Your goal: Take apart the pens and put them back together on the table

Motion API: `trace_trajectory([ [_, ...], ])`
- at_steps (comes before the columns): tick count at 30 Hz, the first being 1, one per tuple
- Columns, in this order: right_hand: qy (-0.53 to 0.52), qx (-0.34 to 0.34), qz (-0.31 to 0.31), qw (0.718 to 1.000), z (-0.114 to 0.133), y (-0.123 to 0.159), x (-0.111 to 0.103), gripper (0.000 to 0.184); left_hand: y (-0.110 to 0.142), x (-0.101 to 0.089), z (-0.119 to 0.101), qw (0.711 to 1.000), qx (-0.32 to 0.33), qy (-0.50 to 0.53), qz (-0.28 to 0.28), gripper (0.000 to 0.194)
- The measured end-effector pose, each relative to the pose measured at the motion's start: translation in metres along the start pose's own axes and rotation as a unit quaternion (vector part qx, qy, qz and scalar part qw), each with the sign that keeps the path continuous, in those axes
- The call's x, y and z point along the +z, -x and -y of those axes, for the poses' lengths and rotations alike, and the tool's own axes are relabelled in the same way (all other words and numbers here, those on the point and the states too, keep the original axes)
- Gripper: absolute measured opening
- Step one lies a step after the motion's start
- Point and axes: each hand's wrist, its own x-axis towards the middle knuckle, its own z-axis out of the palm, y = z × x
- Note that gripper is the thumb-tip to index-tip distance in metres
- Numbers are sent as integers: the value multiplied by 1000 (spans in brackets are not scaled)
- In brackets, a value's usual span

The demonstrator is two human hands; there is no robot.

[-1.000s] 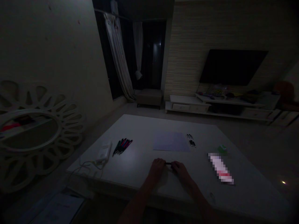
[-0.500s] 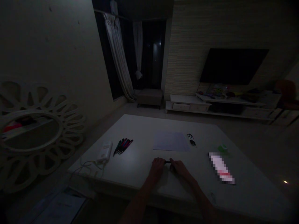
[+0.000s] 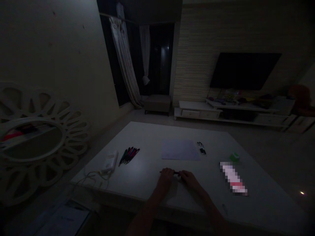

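My left hand (image 3: 166, 177) and my right hand (image 3: 189, 180) sit close together near the near edge of a white table (image 3: 147, 183). Both grip a thin dark pen (image 3: 176, 172), whose middle shows between them. A sheet of pale paper (image 3: 180, 150) lies just beyond my hands. To its left is a bunch of coloured pens (image 3: 129, 156), and to its right a small black cluster of pen-like items (image 3: 202, 147). Further right are a green object (image 3: 234, 157) and a pixelated white and pink item (image 3: 233, 178).
A white power adapter (image 3: 110, 163) with a loose cable (image 3: 91, 178) lies at the table's left edge. A round white sunburst mirror (image 3: 34, 141) stands at the left. Papers (image 3: 64, 219) lie below the table's near left corner. A low white TV cabinet (image 3: 228, 113) stands beyond.
My right hand has curled in slightly closer around the pen. The pen and my left hand stay almost in place, and the view has shifted only slightly.
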Motion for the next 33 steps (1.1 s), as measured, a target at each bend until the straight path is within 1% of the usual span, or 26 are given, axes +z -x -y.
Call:
trace_trajectory([
  [2, -3, -9, -3, 1000, 3, 1, 1, 50, 0, -1, -1, 1000, 3, -4, 10, 16],
  [4, 0, -2, -9, 1000, 4, 1, 1, 52, 0, -2, -2, 1000, 7, -7, 17, 18],
  [8, 17, 23, -13, 999, 2, -3, 0, 57, 1, -1, -1, 1000, 15, -6, 6, 20],
  [11, 31, 22, -1, 999, 0, -6, -2, 58, 1, -1, -1, 1000, 16, 1, -1, 22],
  [15, 44, -18, 17, 999, 0, -4, -2, 51, 2, -1, -1, 1000, 11, 0, 4, 24],
  [20, 56, -41, -2, 998, 2, 4, -2, 41, 3, 1, -2, 1000, 4, -2, 12, 22],
  [23, 58, -48, -18, 997, 4, 6, -4, 38, 2, 1, -2, 1000, 9, -6, 21, 22],
  [25, 60, -32, -13, 998, 4, 4, -6, 41, 2, 1, -2, 1000, 15, -3, 23, 23],
  [29, 53, 19, 25, 998, -1, -4, -8, 54, 1, -1, -3, 1000, 23, 9, 9, 24],
  [33, 29, 27, 46, 998, -6, -10, -10, 58, 2, -4, -4, 999, 33, 14, -5, 21],
])
